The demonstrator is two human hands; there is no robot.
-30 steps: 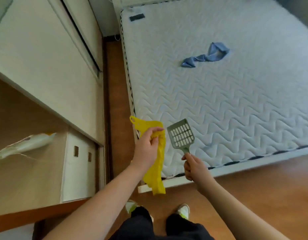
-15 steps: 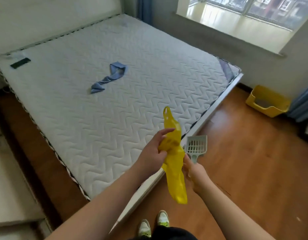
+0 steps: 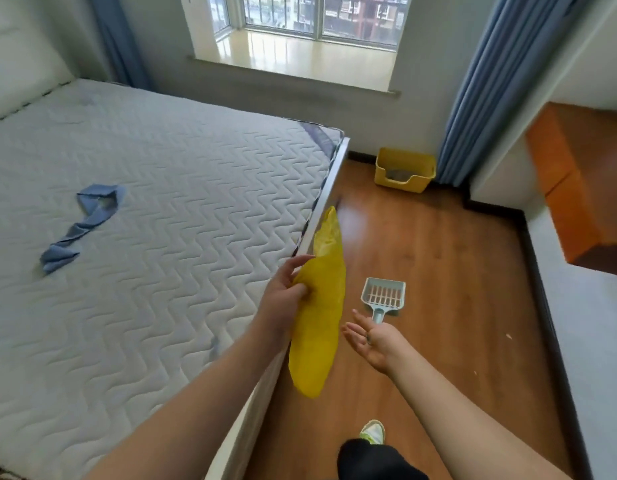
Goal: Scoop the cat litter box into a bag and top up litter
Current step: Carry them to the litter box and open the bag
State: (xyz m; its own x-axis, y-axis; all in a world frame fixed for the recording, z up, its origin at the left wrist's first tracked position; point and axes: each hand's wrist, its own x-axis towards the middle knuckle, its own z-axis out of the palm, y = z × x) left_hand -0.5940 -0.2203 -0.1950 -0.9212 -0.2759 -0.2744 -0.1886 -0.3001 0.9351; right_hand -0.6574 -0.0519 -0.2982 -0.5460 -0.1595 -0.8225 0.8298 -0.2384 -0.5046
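My left hand (image 3: 286, 292) grips a crumpled yellow plastic bag (image 3: 320, 306) that hangs down beside the bed's edge. Just to its right, my right hand (image 3: 369, 337) is palm up with the fingers stretched toward the bag. The handle of a pale grey slotted litter scoop (image 3: 383, 296) is tucked at the hand's thumb side, and the scoop points away over the floor. The yellow litter box (image 3: 404, 169) stands on the floor against the far wall, under the window by the blue curtain, well ahead of both hands.
A bed with a white quilted mattress (image 3: 144, 220) fills the left, with a blue cloth (image 3: 82, 223) lying on it. Wooden floor (image 3: 456, 289) runs from my feet to the litter box. An orange cabinet (image 3: 570, 188) and a white ledge are on the right.
I have turned right, so the window and the litter box have come into view ahead. My right hand's fingers have opened out toward the bag. The left hand still holds the bag.
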